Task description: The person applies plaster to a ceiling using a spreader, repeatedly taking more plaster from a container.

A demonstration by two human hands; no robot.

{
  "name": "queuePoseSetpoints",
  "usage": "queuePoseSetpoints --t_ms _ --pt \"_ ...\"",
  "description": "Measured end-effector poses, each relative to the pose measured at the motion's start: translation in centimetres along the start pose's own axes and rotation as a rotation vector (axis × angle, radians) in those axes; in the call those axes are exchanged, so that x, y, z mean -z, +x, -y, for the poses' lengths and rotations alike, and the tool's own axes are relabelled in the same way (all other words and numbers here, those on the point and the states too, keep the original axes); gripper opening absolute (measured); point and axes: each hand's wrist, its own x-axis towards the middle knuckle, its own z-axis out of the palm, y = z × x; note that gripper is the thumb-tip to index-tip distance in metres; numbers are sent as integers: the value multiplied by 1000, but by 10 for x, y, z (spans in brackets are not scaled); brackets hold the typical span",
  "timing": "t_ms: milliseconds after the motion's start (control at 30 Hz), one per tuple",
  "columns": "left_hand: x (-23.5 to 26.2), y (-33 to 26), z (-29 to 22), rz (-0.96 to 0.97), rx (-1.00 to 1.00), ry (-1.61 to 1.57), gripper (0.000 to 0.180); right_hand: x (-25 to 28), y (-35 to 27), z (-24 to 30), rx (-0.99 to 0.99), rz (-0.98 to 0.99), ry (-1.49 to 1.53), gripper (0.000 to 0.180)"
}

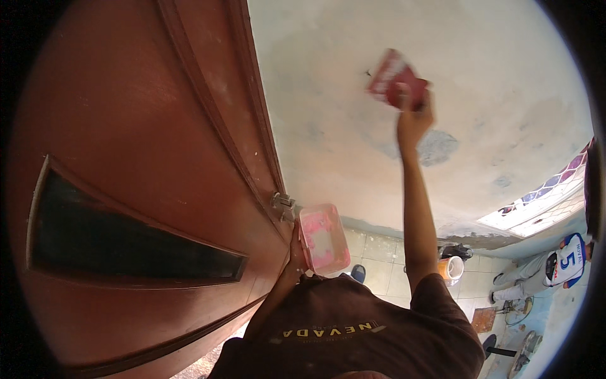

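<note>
I judge that I am in the middle of spreading filler over the wall [480, 76]: it rises in front of me, pale and patchy, with one grey patch [437, 146] just below my raised right hand. That patch looks rougher than the rest, so the next move, to my mind, calls for bringing the blade down over it with steady, flat pressure, and reloading from the tub first if the blade is dry (I cannot tell from here how much is left on it).

To the left of both hands stands one brown wooden door [132, 126] with one dark glass panel [126, 243] set in it and one metal hinge [283, 205] just above my left hand.

My right hand [413, 114] is stretched up, closed around one red scraper [396, 79], its broad blade laid against the wall. My left hand [295, 249] is held low by my chest, gripping one clear plastic tub [323, 239] smeared pink inside, tilted toward me; only its back and thumb side show.

Down past my right elbow, one white bucket [451, 268] sits on the tiled floor [379, 252], and one other person [555, 268] in light clothes crouches further right.
</note>
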Motion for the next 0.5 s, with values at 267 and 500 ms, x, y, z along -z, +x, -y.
queuePoseSetpoints --t_ms 267,500 --pt "5 -29 -3 -255 -142 151 84 -135 -48 -5 166 355 -137 26" --pt "-18 -19 3 -113 -46 98 81 0 -5 -46 106 23 -221 26"
